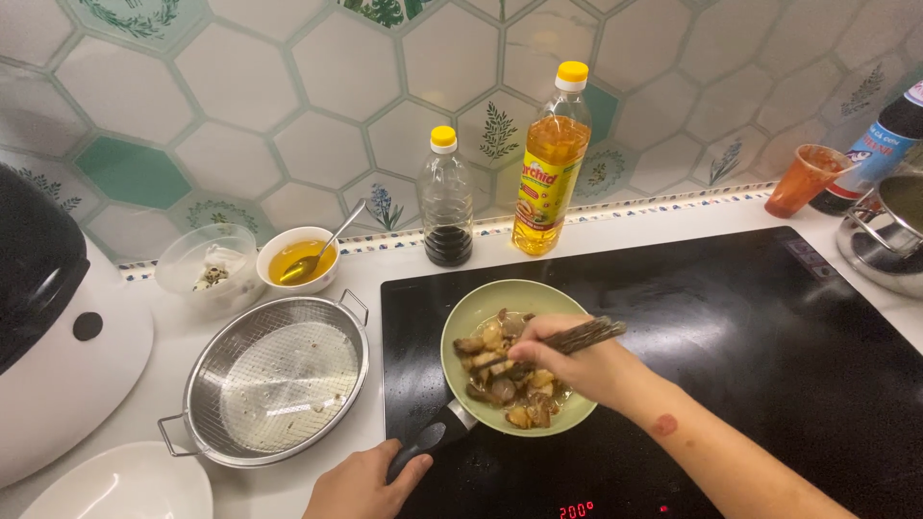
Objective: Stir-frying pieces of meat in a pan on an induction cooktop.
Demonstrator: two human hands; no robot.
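Mid-stir: right hand [567,358] closed around dark chopsticks [585,335], tips down in the browned food pieces [505,370] inside the green pan [476,309] on the black cooktop [750,327]. Left hand [361,481] wrapped on the pan handle [423,444], steadying. Next, probably turning pieces gently, keeping them off the rim.

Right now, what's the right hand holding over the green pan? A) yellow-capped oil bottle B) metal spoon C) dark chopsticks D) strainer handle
C: the right hand grips a pair of dark chopsticks over the food in the green pan, while the left hand holds the pan's black handle.
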